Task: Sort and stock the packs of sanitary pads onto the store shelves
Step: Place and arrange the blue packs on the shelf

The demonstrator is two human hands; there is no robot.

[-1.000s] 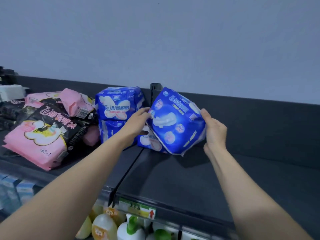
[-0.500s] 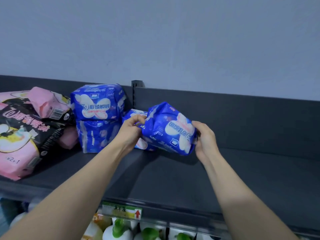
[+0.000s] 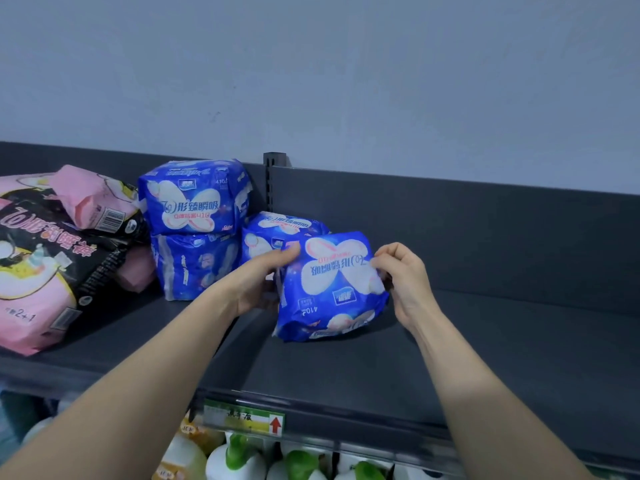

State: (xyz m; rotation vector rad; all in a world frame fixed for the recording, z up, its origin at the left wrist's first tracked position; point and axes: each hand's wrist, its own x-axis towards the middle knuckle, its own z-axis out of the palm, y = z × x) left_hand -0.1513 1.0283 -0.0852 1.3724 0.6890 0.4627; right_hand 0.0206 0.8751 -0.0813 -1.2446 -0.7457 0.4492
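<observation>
A: Left to right, what sits on the shelf [image 3: 485, 358]?
B: A big pink pack [image 3: 31, 271] far left, then two blue packs [image 3: 194, 209] stacked, and a third blue pack [image 3: 277, 226] behind the hands. The left hand [image 3: 259, 282] grips the held blue pack [image 3: 332, 289] by its left edge, fingers curled. The right hand [image 3: 401, 275] pinches its right edge. It is mid-shelf, but I cannot tell whether its base touches.
A: What might go wrong?
B: Its print is upside down, so set down like this it would face shoppers wrongly. The soft wrapper might also slump forward if released unsupported.
A: And against half a second ago?
B: Then it was tilted sideways; now its printed face is turned squarely front
</observation>
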